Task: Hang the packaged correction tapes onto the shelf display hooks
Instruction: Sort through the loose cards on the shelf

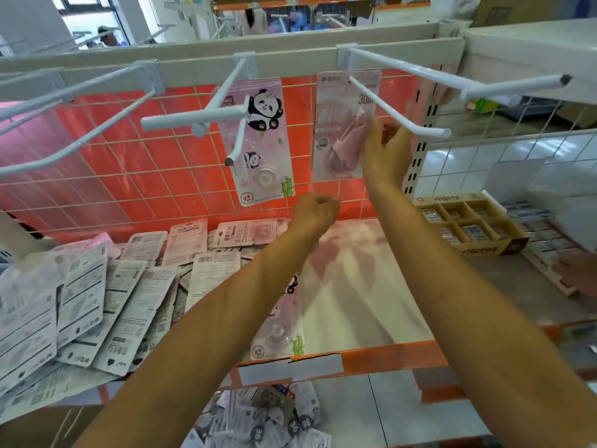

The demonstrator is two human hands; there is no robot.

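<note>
The pale pink, glossy card-and-blister correction tape pack (342, 124) is pinched at its right edge by the right hand (384, 147), fingers nearly closed. It's hung on the thin white metal hook (381, 102) just above the grip. Right below, the left hand (315, 213) is balled up, nothing seen held. A flat panda-print pack (261, 140) is hung to the left.

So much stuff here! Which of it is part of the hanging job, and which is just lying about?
Job: pink package in the right hand; hung panda packages; white hook; loose pile of packages.
Lying about: cardboard tray of small boxes; green item, upper right.
</note>
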